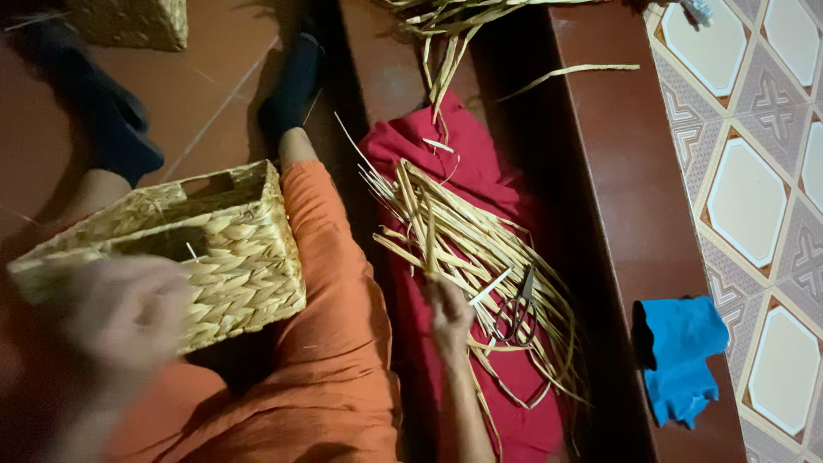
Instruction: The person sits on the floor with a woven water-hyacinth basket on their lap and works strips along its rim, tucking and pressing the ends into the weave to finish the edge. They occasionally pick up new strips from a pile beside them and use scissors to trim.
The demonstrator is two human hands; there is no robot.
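The right hand point(449, 310) is reaching into the pale dried straw strips point(446, 231) on the red cloth point(480, 171), fingers curled loosely, grip unclear. Better to be pinching one strip near its end. Strips are running diagonally away, up-left. Black scissors point(517, 310) are lying just right. The blurred left hand point(129, 313) is resting on the rectangular woven straw basket point(231, 249); its grip cannot be told.

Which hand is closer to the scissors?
The right hand is closer, resting on the straw strips just left of the scissors. The blurred left hand is far off, at the woven basket.
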